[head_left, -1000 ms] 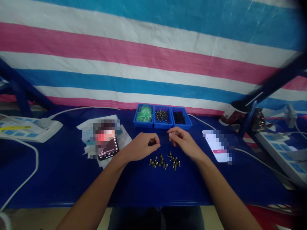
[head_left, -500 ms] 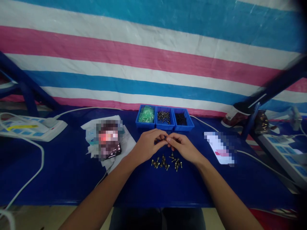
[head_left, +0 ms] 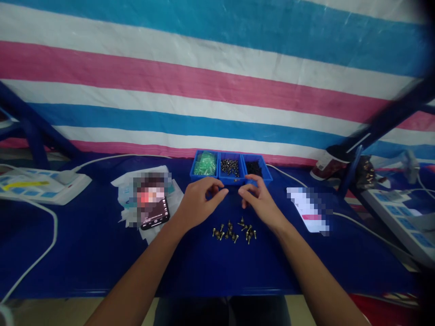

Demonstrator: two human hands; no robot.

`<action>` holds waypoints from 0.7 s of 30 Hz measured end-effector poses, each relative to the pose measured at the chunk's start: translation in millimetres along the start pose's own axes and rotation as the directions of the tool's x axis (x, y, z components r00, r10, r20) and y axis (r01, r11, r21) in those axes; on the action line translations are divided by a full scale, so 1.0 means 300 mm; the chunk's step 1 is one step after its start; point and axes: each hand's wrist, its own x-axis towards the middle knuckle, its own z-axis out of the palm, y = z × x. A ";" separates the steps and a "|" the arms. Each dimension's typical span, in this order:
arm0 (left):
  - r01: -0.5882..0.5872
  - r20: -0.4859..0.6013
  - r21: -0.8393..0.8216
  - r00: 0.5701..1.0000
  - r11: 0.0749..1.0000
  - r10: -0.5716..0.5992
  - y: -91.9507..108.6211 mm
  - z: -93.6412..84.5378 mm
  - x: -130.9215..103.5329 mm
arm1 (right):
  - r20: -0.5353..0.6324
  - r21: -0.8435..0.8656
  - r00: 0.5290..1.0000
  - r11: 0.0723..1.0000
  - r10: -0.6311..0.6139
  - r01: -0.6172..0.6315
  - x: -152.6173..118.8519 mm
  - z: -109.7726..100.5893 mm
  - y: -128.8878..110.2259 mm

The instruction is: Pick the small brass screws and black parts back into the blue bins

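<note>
My left hand (head_left: 201, 203) is open above the blue table, thumb and forefinger apart with nothing visible between them. My right hand (head_left: 261, 203) is open opposite it, its fingers loosely bent and nothing visible in them. A tiny brass-coloured piece (head_left: 235, 180) shows between and beyond the hands, by the front wall of the middle bin; its exact kind is too small to tell. Several small screws with dark, round parts on them (head_left: 229, 232) lie loose on the table, nearer to me than the hands.
Three joined blue bins stand at the back: green plastic pieces (head_left: 205, 164), metal screws (head_left: 230, 167) and small black parts (head_left: 253, 168). A phone (head_left: 156, 213) lies on white packaging at left, another phone (head_left: 311, 217) at right. Power strips (head_left: 76, 188) and white cables (head_left: 54, 231) occupy both sides.
My hands were together with their fingertips round a small piece; now they are apart, with the fingers loosened. The small brass-coloured piece has come into sight near the middle bin.
</note>
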 end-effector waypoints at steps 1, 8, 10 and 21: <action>0.018 0.030 0.021 0.999 1.000 -0.019 -0.005 -0.003 0.003 | -0.085 0.034 0.996 0.999 0.001 0.002 0.006 -0.002 0.006; 0.047 0.490 0.069 0.868 0.997 -0.074 -0.020 0.000 -0.017 | -0.095 -0.015 0.995 0.999 0.030 -0.031 0.017 -0.033 0.007; 0.055 0.591 0.069 0.802 0.996 -0.085 -0.019 -0.009 -0.027 | -0.055 -0.043 0.998 0.999 0.028 -0.030 0.014 -0.033 0.004; 0.014 0.728 -0.039 0.685 0.999 0.018 -0.027 -0.044 -0.038 | 0.030 -0.116 0.998 0.992 0.057 -0.053 0.016 -0.031 0.013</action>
